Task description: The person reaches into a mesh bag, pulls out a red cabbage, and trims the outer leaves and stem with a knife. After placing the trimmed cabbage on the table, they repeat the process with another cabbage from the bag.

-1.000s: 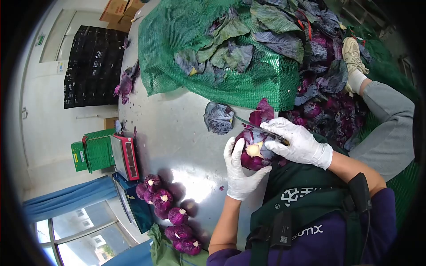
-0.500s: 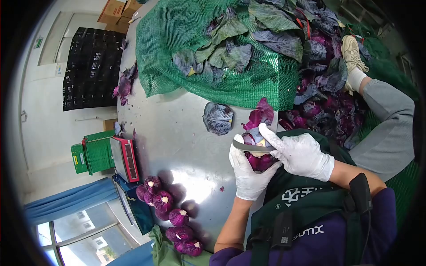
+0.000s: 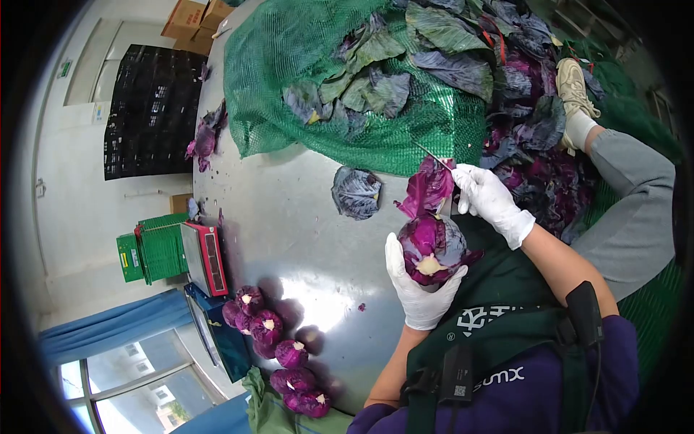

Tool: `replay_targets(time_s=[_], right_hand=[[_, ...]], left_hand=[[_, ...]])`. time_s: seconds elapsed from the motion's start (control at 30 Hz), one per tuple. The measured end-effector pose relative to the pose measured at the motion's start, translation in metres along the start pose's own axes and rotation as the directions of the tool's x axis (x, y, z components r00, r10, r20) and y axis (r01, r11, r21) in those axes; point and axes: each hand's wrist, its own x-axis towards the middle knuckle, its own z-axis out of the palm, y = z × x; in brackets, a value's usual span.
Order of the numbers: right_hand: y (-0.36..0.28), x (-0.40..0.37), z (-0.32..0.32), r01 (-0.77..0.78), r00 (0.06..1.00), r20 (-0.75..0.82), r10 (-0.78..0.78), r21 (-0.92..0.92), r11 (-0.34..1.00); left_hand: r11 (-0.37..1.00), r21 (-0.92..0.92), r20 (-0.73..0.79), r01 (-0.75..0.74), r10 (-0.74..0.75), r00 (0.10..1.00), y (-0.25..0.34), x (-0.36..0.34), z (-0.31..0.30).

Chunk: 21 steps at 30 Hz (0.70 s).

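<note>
A red cabbage (image 3: 442,237) rests in my gloved left hand (image 3: 421,298), its pale cut stem turned toward me and the fingers cupped around its side. My gloved right hand (image 3: 491,201) is closed around a knife (image 3: 431,153); the thin blade points up and left, away from the cabbage. Just beyond the cabbage, a loose purple outer leaf (image 3: 428,186) lies at the table edge beneath the blade. The knife's handle is hidden in my fingers. Left of it, a bluish cabbage leaf (image 3: 356,193) lies on the metal table (image 3: 289,217).
Several trimmed red cabbages (image 3: 265,327) sit at the lower left near a red scale (image 3: 204,258). A green mesh sack (image 3: 267,116) with leaves covers the far side. At the right are piled leaves (image 3: 542,181) and a person's leg and shoe (image 3: 575,90).
My right hand and the knife have moved up and right, away from the cabbage. The cabbage has turned in my left hand, so its cut stem now faces me.
</note>
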Motion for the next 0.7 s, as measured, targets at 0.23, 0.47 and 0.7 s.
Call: replay_targets(time_s=[0.23,0.47,0.7], right_hand=[[-0.023,-0.067,0.010,0.411,0.906,0.024,-0.424,-0.296,0.862],[-0.022,-0.072,0.003,0.576,0.799,0.290,-0.526,-0.621,0.532],[-0.049,-0.070,-0.011,0.403,0.915,0.185,-0.358,-0.389,0.829]], left_hand=[[0.999,0.019,-0.149,0.036,-0.032,0.988,-0.006,-0.014,0.013],[0.972,0.227,0.097,-0.053,0.032,0.995,0.005,0.006,-0.023],[0.974,0.217,-0.037,-0.063,0.073,0.997,0.002,-0.003,-0.009]])
